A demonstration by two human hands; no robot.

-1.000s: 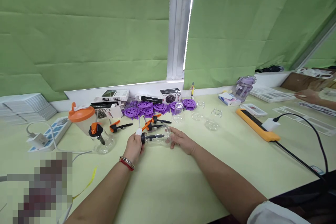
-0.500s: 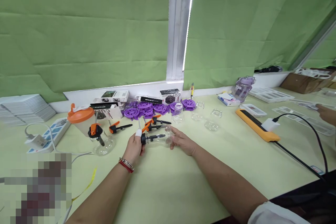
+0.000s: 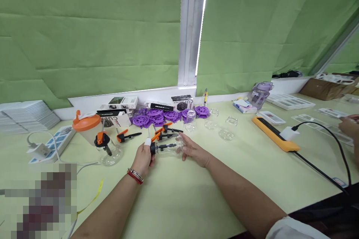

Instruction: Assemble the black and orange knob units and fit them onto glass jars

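Observation:
A clear bottle lies sideways between my hands above the table, a black tube inside it. My left hand is closed on the black stopper at the bottle's neck; its thumb wears a white cover. My right hand holds the rounded base, fingers around it. Just beyond lie several orange-and-black stoppers, one of them an orange-and-black stopper with a dark stem. Left of my hands stands another clear bottle, topped by an orange-and-black stopper.
Purple wheel-patterned plastic parts lie in front of cup holder boxes. Clear bottles stand to their right. An orange-lidded cup and a white power strip are left, a yellow power strip right. A co-worker's hand shows far right.
My hands and the bottle keep almost the same place and pose. At far right, the co-worker's hand has moved slightly lower.

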